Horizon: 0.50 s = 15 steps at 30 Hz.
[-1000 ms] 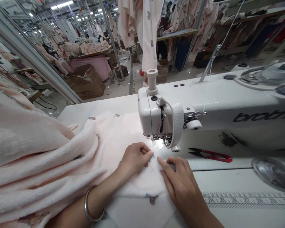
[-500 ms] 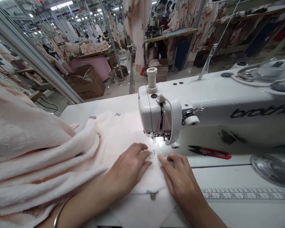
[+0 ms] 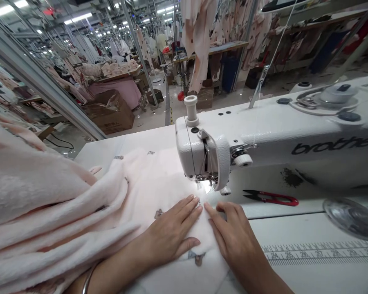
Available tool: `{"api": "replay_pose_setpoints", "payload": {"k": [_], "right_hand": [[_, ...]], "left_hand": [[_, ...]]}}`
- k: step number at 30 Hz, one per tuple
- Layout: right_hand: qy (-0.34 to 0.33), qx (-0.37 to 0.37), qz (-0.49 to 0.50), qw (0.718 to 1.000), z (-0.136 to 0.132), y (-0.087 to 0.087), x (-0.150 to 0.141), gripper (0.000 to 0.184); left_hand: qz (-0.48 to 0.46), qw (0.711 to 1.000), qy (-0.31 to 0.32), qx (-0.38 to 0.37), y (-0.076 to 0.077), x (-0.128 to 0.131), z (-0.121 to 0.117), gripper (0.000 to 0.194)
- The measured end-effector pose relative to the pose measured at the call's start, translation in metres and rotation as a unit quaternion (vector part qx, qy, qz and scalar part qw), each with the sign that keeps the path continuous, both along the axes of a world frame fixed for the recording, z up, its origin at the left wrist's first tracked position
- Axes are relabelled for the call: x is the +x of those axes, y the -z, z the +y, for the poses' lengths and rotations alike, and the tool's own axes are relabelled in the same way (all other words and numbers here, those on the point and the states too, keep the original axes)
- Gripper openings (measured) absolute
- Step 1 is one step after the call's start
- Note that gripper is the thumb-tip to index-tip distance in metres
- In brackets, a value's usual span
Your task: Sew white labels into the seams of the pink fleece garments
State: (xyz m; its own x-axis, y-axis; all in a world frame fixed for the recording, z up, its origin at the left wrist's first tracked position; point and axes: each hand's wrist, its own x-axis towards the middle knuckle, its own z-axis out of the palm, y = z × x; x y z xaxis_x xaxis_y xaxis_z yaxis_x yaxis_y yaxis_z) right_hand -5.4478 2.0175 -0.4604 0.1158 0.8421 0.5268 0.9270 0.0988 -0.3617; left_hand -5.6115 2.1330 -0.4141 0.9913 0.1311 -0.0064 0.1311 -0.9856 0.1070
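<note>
My left hand (image 3: 174, 232) lies flat on pale pink plush fabric (image 3: 147, 179), its fingers stretched toward the needle area and its thumb apart. A small white label (image 3: 199, 201) with dark print is mostly hidden by its fingertips. On the fabric's right edge rests my right hand (image 3: 234, 232), index finger and thumb extended, the other fingers bent; the index tip is just right of the label. Just beyond both hands is the lit presser foot area (image 3: 204, 184) of a white sewing machine (image 3: 199, 151). Grey-brown printed motifs dot the fabric.
Red-handled thread snips (image 3: 271, 197) lie right of the needle. A clear round disc (image 3: 352, 218) and a printed ruler scale (image 3: 319, 254) are on the table at right. Bunched fabric (image 3: 49, 192) piles up at left. Behind stand a cardboard box (image 3: 110, 112) and a metal post (image 3: 52, 73).
My left hand has flattened, its fingers straightening over the label and its thumb moving out toward me. My right hand stays nearly in place. The camera view has shifted slightly.
</note>
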Motion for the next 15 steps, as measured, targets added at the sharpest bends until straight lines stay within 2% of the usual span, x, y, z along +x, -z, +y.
{"api": "replay_pose_setpoints", "payload": {"k": [6,15], "right_hand": [[-0.004,0.005,0.015,1.000,-0.0007,-0.0039,0.0008,0.034],[0.014,0.000,-0.030,0.999,0.0019,-0.0072,-0.0021,0.032]], "left_hand": [[-0.005,1.000,-0.001,0.012,0.0021,0.0007,0.0001,0.057],[-0.017,1.000,0.003,0.017,0.0028,0.0000,0.0006,0.056]]}}
